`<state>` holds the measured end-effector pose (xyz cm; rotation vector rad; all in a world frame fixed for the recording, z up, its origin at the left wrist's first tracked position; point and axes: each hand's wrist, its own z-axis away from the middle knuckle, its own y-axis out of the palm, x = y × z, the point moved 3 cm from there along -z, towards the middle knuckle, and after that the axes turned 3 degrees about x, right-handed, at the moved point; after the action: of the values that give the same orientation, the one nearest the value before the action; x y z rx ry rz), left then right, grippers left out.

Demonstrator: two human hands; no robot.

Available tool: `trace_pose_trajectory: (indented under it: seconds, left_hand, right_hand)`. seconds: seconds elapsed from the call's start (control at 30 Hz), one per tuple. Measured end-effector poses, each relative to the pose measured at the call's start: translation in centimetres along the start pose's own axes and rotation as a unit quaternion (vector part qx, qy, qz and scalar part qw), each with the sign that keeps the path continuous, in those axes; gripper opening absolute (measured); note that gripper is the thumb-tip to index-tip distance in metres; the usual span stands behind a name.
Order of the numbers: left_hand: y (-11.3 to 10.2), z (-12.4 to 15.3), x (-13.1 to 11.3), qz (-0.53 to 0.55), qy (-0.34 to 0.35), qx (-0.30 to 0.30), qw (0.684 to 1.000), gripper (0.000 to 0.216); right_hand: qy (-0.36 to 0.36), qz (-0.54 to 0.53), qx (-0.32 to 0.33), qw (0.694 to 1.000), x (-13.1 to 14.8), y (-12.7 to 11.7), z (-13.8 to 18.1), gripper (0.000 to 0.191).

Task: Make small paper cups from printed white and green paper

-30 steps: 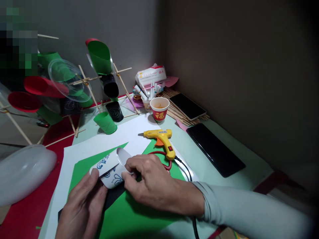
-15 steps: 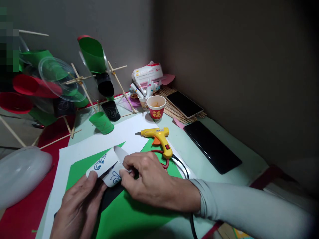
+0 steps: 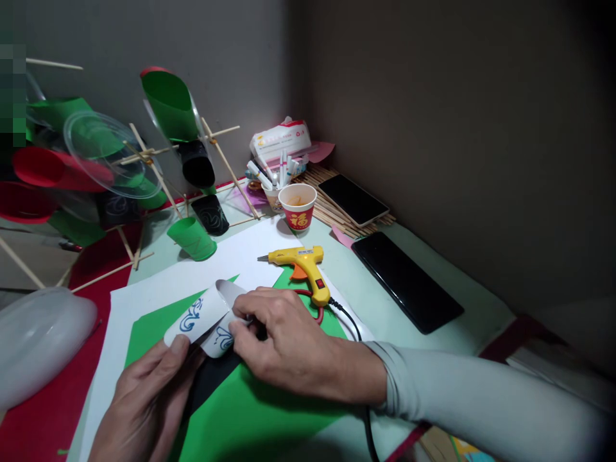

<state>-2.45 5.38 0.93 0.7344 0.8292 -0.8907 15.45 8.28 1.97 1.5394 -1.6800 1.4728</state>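
Glue gun and scissors block right; green sheet near side free.

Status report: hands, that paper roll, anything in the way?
Left hand and right hand both pinching the paper roll. Roll curled, above green sheet. Glue gun lies beyond, apart.

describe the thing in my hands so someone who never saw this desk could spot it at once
Start at the big green sheet, just this side of the yellow glue gun. Over its far left corner the left hand and right hand pinch a curled white paper piece. Unlike the green cup and black cup behind it, it is white with blue swirl prints.
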Motion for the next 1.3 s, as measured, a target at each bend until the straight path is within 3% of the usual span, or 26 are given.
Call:
trace_pose_trajectory:
  seconds: [0.9, 1.03, 1.17, 1.3]
  left_hand:
    - [-0.2, -0.2, 0.1, -0.027, 0.041, -0.003, 0.999, 0.051]
    - [-0.7, -0.1, 0.2, -0.033, 0.055, 0.001, 0.998, 0.046]
    - [-1.1, -0.1, 0.4, -0.052, 0.071, 0.004, 0.996, 0.042]
    - [-1.5, -0.1, 0.7, -0.045, 0.085, 0.009, 0.995, 0.034]
  right_hand:
    - [-0.002, -0.028, -0.001, 1.0, 0.1, 0.3, 0.2, 0.016]
    - [0.036, -0.043, -0.008, 0.998, 0.6, 0.0, 0.0, 0.017]
    - [0.1, -0.06, 0.009, 0.993, 0.9, 0.0, -0.3, 0.032]
    - [0.094, -0.08, -0.001, 0.992, 0.7, 0.2, -0.4, 0.032]
